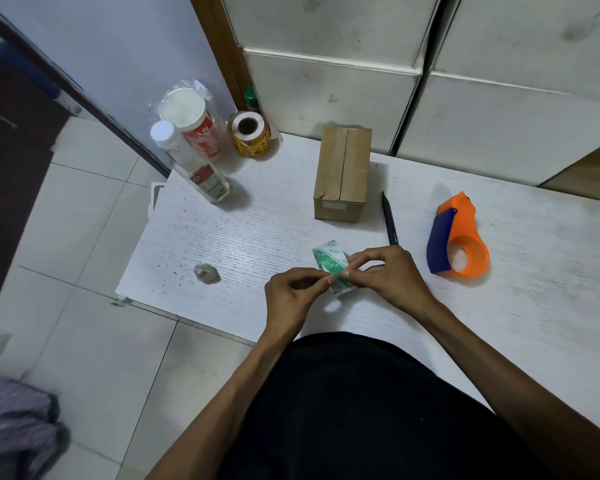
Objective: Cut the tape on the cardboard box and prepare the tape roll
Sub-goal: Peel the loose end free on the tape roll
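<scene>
Head view: tape roll (330, 264), near the table's (229, 233) front edge, is pinched between left hand (293, 289) and right hand (387, 275), seemingly hunting its loose end. Next likely calls for seating it in the orange dispenser (461, 237) toward the right edge; cardboard box (342, 174) waits behind.

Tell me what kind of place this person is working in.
Probably a small packing corner in a home or shop: a brown cardboard box, an orange-and-blue plastic tape dispenser and a yellow-and-red roll of stickers sit on a white wood-grain table.
</scene>
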`<state>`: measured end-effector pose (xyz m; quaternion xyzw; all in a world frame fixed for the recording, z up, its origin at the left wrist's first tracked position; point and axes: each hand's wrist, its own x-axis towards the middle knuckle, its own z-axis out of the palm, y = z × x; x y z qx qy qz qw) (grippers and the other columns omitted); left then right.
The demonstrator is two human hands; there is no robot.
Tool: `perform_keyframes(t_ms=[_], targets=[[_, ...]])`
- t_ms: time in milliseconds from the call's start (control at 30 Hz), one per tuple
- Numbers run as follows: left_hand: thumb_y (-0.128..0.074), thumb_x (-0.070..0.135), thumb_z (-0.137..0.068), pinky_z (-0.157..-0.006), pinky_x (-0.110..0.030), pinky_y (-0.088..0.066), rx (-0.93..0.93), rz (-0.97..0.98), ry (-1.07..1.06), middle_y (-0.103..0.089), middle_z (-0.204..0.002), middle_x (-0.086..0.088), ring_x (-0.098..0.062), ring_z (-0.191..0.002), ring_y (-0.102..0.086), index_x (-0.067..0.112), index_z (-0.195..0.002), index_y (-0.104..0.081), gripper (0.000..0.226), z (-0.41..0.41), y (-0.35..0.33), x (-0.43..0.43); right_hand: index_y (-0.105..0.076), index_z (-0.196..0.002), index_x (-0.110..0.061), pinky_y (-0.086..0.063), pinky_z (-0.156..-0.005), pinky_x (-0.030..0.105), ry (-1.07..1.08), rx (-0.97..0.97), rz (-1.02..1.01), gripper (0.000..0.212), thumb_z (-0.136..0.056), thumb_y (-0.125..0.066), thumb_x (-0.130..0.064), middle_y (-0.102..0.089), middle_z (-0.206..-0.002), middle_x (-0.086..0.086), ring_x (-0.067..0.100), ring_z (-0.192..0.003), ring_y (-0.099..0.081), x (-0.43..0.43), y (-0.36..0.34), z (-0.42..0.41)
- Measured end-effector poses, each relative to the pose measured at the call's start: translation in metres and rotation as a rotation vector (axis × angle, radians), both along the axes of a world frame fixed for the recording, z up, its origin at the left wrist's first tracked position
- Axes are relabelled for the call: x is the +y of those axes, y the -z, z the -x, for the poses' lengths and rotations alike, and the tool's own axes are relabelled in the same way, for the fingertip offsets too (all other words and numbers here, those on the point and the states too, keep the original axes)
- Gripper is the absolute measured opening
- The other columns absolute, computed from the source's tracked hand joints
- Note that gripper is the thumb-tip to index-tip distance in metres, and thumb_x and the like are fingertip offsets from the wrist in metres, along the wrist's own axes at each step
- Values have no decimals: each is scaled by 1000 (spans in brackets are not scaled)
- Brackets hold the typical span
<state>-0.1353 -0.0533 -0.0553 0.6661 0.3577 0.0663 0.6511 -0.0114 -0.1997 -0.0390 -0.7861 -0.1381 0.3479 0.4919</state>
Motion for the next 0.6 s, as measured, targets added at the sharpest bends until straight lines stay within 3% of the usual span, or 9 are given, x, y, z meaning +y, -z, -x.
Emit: perform_keyframes(t_ms=[267,367,600], targets=[[-85,6,-76,-81,-31,-63,30,33,11,-79,-84,-7,-21,-83,-77,5,-85,-80,10,-2,-1,-2,-80,-71,-12,-64,-71,38,11,41,47,7,-69,-87,-12,-78,-86,7,19,-83,-77,3,0,-6],[-84,3,-76,-82,-34,-62,47,41,0,-79,-81,-8,-22,-81,-78,5,-81,-79,7,-2,-1,-2,-79,-69,-7,-64,-68,35,21,62,44,6,-70,-85,-7,-78,-81,7,20,-87,-76,5,-3,-5],[-84,0,-72,-84,-39,-63,106,40,-21,-78,-76,-8,-21,-79,-77,7,-73,-78,9,-8,-3,-2,-77,-72,0,-64,-65,31,49,90,71,13,-68,-87,-7,-77,-80,12,28,-72,-76,9,-5,-6]])
